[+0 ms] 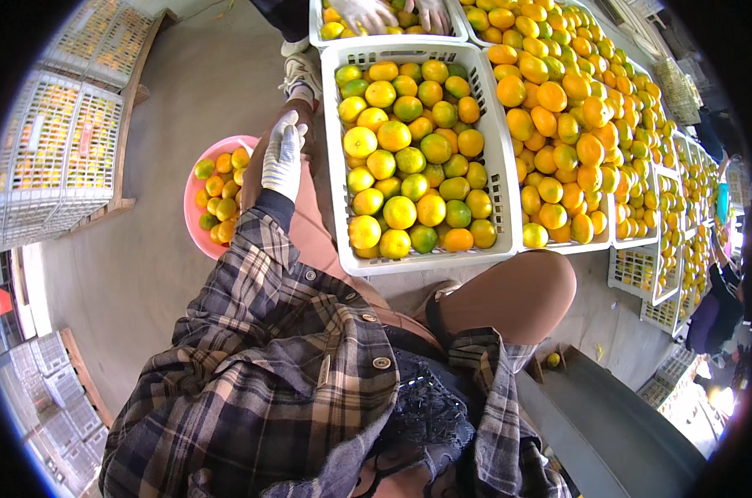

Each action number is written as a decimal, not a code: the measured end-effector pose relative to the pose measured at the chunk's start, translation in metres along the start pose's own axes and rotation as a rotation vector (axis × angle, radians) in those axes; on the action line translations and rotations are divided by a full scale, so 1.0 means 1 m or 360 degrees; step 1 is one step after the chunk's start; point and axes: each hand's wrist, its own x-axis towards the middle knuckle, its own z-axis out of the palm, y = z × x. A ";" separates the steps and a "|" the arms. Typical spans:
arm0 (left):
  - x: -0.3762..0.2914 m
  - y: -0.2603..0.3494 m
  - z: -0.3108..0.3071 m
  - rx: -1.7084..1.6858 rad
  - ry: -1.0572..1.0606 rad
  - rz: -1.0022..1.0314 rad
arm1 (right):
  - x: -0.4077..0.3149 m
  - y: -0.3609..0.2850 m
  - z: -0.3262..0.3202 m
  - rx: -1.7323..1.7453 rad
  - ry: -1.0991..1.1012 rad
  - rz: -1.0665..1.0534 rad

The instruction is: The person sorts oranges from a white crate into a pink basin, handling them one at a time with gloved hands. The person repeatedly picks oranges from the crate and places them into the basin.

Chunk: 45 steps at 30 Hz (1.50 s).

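My left hand (pixel 282 155), in a white glove with grey stripes, is above my left leg, between a pink basin and a white crate. Its fingers point away from me, and no fruit shows in it; the palm side is hidden. The pink plastic basin (pixel 192 211) on the floor holds orange and green citrus fruits (pixel 225 208). Before me the white plastic crate (pixel 426 264) is filled with yellow-green and orange citrus fruits (pixel 410 160). My right hand is out of view; only part of the right plaid sleeve (pixel 485 367) shows.
More crates heaped with citrus fruits (pixel 563 124) run along the right. Another person's gloved hands (pixel 370 14) are over a crate at the top. Stacked fruit crates (pixel 71 137) stand on pallets at left. A grey metal trough-like piece (pixel 619 429) lies at lower right.
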 end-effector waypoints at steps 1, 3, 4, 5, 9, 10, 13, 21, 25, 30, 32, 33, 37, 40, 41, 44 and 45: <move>-0.005 0.003 -0.006 -0.0012 -0.0009 -0.0013 | -0.001 0.003 0.004 -0.0018 -0.0009 -0.0005; -0.015 0.010 -0.012 0.0000 -0.0071 -0.0007 | -0.002 0.003 0.010 -0.0063 -0.0031 -0.0032; -0.020 0.014 -0.013 0.0004 -0.0103 -0.0005 | -0.002 0.000 0.013 -0.0078 -0.0036 -0.0053; -0.023 0.012 -0.017 -0.0011 -0.0123 0.0021 | -0.003 0.000 0.016 -0.0097 -0.0046 -0.0072; -0.043 0.029 -0.008 -0.0072 -0.0181 0.0044 | -0.006 -0.009 0.019 -0.0150 -0.0056 -0.0146; -0.046 0.035 -0.007 -0.0071 -0.0196 0.0067 | -0.005 -0.012 0.020 -0.0166 -0.0057 -0.0160; -0.045 0.048 -0.003 -0.0217 -0.0349 0.0184 | -0.002 -0.022 0.018 -0.0197 -0.0036 -0.0213; -0.008 0.160 0.013 0.0117 -0.0473 0.0799 | 0.028 -0.164 -0.051 -0.0390 0.0211 -0.1404; 0.050 0.156 -0.018 0.1179 -0.0378 0.0721 | -0.164 -0.225 0.125 0.0404 0.0085 -0.2054; 0.085 0.066 -0.015 0.2358 -0.1313 0.0373 | -0.213 -0.247 0.262 -0.0229 -0.0518 -0.2149; 0.071 0.044 -0.009 0.2347 -0.1943 0.0079 | -0.205 -0.235 0.297 -0.0528 -0.0696 -0.1996; 0.064 0.048 -0.010 0.2363 -0.2157 0.0333 | -0.198 -0.229 0.312 -0.0666 -0.0742 -0.1840; 0.071 0.057 0.009 0.2030 -0.2325 -0.0164 | -0.211 -0.237 0.326 -0.0940 -0.0777 -0.1471; 0.102 0.076 0.022 0.2453 -0.2121 -0.0360 | -0.203 -0.248 0.341 -0.0825 -0.0826 -0.1346; 0.117 0.072 0.037 0.2602 -0.2019 -0.0358 | -0.200 -0.251 0.338 -0.0844 -0.0768 -0.1339; 0.145 0.047 0.035 0.2758 -0.2097 -0.0122 | -0.196 -0.251 0.337 -0.0806 -0.0777 -0.1366; 0.148 0.051 0.037 0.2784 -0.2114 -0.0052 | -0.193 -0.250 0.339 -0.0752 -0.0826 -0.1401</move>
